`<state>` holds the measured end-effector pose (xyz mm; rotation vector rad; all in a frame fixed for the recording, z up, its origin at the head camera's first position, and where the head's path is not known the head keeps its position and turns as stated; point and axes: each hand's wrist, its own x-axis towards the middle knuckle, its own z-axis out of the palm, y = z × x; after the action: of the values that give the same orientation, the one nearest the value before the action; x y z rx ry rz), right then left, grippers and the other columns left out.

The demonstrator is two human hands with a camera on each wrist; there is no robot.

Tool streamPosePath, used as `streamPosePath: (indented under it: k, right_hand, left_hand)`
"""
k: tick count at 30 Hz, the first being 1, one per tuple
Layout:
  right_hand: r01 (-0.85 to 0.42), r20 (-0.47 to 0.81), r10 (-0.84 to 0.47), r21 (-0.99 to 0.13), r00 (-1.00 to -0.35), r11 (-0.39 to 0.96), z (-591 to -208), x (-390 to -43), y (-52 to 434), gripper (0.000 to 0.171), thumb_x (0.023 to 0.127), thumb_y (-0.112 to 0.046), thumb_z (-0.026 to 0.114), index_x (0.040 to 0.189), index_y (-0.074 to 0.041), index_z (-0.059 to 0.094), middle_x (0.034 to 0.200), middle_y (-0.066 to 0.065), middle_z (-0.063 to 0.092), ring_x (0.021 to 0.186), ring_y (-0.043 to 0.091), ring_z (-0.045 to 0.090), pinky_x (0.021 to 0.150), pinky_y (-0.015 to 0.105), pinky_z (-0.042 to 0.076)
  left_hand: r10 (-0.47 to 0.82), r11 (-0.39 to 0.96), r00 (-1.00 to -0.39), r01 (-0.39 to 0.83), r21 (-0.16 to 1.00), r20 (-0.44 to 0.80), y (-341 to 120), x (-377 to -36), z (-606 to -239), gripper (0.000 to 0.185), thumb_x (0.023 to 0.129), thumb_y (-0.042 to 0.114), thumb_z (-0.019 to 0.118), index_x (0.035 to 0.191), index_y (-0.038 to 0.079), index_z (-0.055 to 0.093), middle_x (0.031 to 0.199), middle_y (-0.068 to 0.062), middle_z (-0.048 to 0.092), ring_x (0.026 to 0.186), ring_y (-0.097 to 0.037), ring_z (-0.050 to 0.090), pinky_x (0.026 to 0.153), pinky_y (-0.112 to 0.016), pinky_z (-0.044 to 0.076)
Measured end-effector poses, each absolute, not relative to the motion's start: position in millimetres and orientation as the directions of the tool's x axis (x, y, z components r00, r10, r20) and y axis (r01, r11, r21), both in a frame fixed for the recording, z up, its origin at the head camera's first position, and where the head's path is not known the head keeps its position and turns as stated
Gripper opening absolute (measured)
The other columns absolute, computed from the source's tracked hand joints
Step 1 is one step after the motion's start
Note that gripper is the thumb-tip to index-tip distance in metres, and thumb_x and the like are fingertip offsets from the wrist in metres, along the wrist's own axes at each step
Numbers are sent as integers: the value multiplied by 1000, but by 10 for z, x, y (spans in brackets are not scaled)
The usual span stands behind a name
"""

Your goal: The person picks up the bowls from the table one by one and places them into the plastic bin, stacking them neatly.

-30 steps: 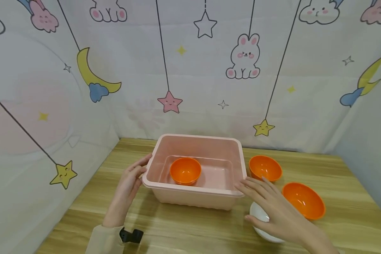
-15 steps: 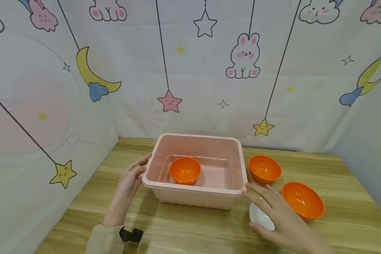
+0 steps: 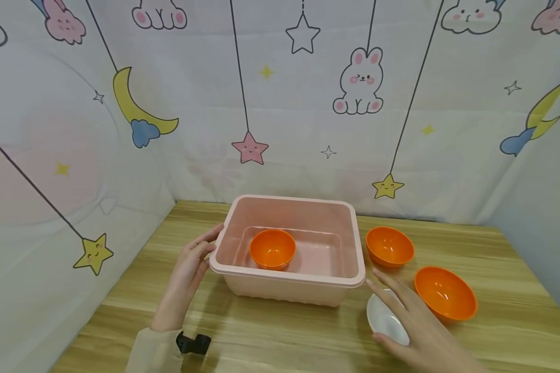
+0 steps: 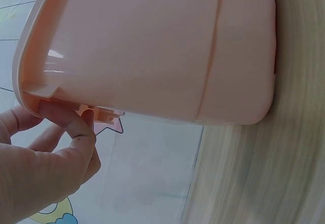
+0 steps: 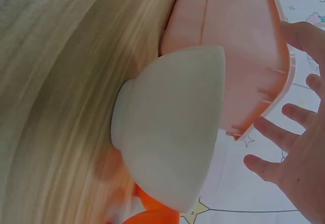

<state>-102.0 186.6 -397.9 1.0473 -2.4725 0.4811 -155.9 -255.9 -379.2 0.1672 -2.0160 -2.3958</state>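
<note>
Right hand (image 3: 420, 324) is shifted slightly outward, its spread fingers empty, just beside the pink tub (image 3: 287, 278); on the worktop (image 3: 270, 336), the tub's rim is held by the left hand (image 3: 190, 267), fingers curled, so steadying seems one-sided.

- Pink tub (image 3: 284, 291): one.
- Orange bowls (image 3: 273, 249): three; one in the tub, two on the table (image 3: 270, 342).
- White bowl (image 3: 383, 320): one. All bowls: four.
- Left hand (image 3: 187, 268), right hand (image 3: 420, 325): one each, two in all.
- Pale sleeve (image 3: 155, 351): one.
- Printed on cloth (image 3: 284, 114): yellow stars (image 3: 389, 186) with faces, two; pink star (image 3: 250, 148), one; rabbits (image 3: 361, 85), two, one only partly in view; moons (image 3: 126, 101), two.
</note>
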Motion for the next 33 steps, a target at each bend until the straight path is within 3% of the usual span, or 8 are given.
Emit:
streamPosePath:
  k: [5,15,25,33]
  right_hand:
    - [-745,493,-605,-146,-625,651,-4046,-1029,1904,91,71,-35,81,148,-15,38,154,5,34,137,14,31,114,10,5]
    - [-745,450,-651,-50,-611,665,-4204,-1055,2008,79,73,-45,78,142,-20,48,149,5,42,129,25,36,117,15,-4]
    - [-718,443,-627,-55,-641,694,-4300,-1091,2051,83,70,-48,79,142,-24,47,142,3,47,125,25,39,115,15,-7]
    - [-699,417,-615,-74,-670,711,-4322,-1078,2077,85,67,-49,81,141,-26,48,140,5,49,124,29,41,113,13,-8]
  left_hand:
    - [-78,-170,-994,-68,983,-82,-2559,-1560,-3788,49,97,8,43,146,5,41,150,2,42,119,0,49,88,-19,49]
    - [-88,-181,-992,-75,981,-92,-2549,-1553,-3777,48,97,8,45,145,5,42,146,6,47,118,1,49,86,-19,49]
    - [-75,-189,-994,-65,980,-81,-2546,-1543,-3774,48,96,9,47,144,3,42,143,9,50,119,-1,49,86,-19,49]
    - [-76,-195,-996,-36,980,-51,-2561,-1545,-3800,44,95,10,48,139,14,53,139,12,53,117,1,51,85,-18,49]
